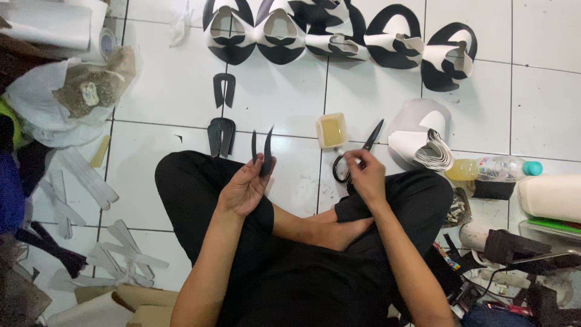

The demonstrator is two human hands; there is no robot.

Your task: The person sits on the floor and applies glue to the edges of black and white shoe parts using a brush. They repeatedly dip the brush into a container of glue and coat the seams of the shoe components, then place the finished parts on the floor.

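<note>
While I watch through the head camera, the person sits cross-legged on a white tiled floor (169, 91) in black clothing.

Left hand (245, 188): raised over the left knee, fingers curled around the lower end of a black U-shaped cut piece (262, 154). Its two pointed prongs stand upright and slightly apart.

Right hand (365, 175): closed on the handles of black scissors (357, 158). The blades point up and to the right, away from the body; from this angle I cannot tell whether the tip touches the floor.

The two hands are well apart, and the scissors do not touch the cut piece.

Surroundings:
- Just beyond the scissors, a small square tub of yellowish paste (331, 130).
- To the right, a stack of white curved strips (423, 145), then a plastic bottle with a teal cap (493, 168) lying on its side.
- Along the top edge, a row of black-and-white shoe uppers (339, 36).
- Ahead of the left hand, two more black cut pieces (221, 115) lying flat on the tiles.
- At the left, white cut strips (85, 181) scattered on the floor.
</note>
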